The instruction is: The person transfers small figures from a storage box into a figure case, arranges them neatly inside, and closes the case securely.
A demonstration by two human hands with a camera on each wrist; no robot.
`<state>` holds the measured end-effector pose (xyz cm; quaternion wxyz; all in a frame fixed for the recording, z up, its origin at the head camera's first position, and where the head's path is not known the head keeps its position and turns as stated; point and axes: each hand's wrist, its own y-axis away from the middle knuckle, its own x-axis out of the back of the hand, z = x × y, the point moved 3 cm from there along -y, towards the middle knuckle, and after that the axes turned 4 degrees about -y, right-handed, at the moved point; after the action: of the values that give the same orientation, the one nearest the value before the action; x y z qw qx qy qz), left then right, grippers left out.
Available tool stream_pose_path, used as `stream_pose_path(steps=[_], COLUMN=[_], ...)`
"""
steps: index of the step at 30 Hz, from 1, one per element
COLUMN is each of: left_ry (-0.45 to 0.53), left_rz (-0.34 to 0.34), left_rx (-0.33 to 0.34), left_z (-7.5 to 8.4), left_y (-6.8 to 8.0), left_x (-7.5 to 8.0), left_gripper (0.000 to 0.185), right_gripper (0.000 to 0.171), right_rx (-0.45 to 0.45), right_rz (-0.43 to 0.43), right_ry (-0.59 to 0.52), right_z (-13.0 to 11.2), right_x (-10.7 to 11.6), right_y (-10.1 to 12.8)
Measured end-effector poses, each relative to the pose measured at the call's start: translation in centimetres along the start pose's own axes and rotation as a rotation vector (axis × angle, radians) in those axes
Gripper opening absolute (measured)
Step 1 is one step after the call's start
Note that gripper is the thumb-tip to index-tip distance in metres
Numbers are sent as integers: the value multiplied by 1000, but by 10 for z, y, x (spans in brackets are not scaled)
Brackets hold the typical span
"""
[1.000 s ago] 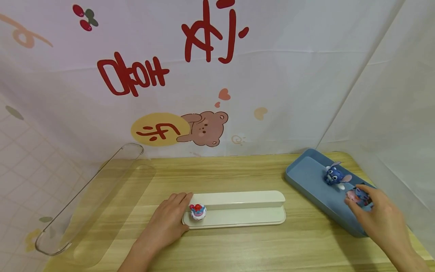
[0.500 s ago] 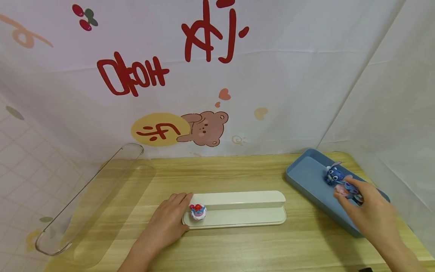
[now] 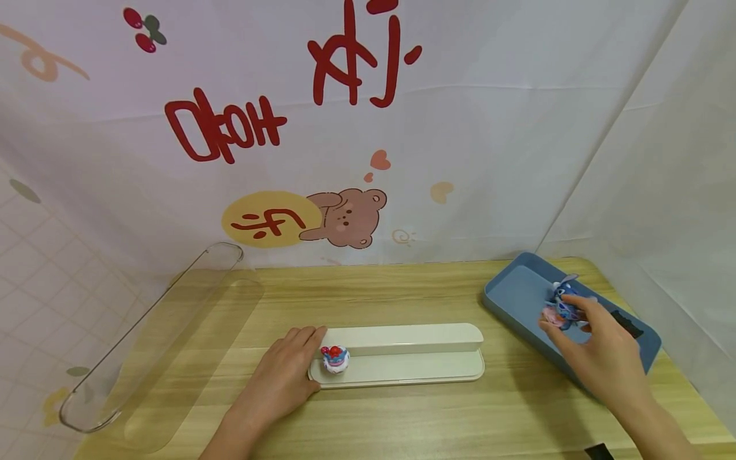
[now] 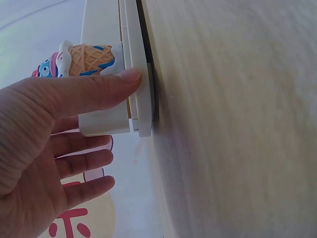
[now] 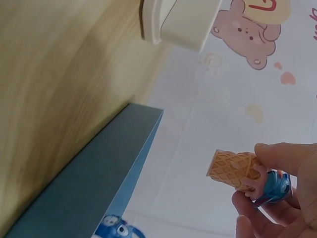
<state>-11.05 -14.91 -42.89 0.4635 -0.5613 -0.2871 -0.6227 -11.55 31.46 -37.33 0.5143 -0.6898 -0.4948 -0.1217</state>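
My right hand (image 3: 577, 327) pinches a small blue toy on an ice-cream cone (image 3: 559, 312) above the blue tray (image 3: 513, 291). In the right wrist view the toy's waffle cone (image 5: 235, 170) sticks out from my fingertips (image 5: 277, 153). A second blue toy (image 3: 567, 288) stands in the tray just behind it, also seen as a blue figure (image 5: 116, 229) low in the right wrist view. My left hand (image 3: 299, 350) lies flat on the table, its thumb (image 4: 101, 90) pressed against the left end of the white stepped stand (image 3: 414, 358). A cone toy (image 3: 335, 358) stands on that stand's lower step by my fingers.
A long clear plastic cover (image 3: 152, 335) lies along the table's left side. A printed cloth backdrop (image 3: 356, 140) closes off the back and a white cloth the right. A dark patch (image 3: 627, 322) shows inside the tray's near end.
My right hand has lifted the cone toy out of the tray's near end and carried it left and farther back. The left hand has stayed on the stand's end.
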Motion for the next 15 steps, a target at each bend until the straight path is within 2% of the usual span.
stream_pose_path(steps=[5, 12, 15], left_ry=[6, 8, 8], left_rz=[1, 2, -3], left_rx=[2, 10, 14], left_z=[0, 1, 0], left_y=[-1, -1, -1], left_x=[0, 0, 0], left_gripper=[91, 91, 92], right_gripper=[61, 61, 59], right_rx=[-31, 62, 67], right_rz=[-36, -20, -29], right_ry=[11, 2, -11], right_z=[-7, -21, -26], right_x=[-6, -13, -16], right_y=[-2, -3, -4])
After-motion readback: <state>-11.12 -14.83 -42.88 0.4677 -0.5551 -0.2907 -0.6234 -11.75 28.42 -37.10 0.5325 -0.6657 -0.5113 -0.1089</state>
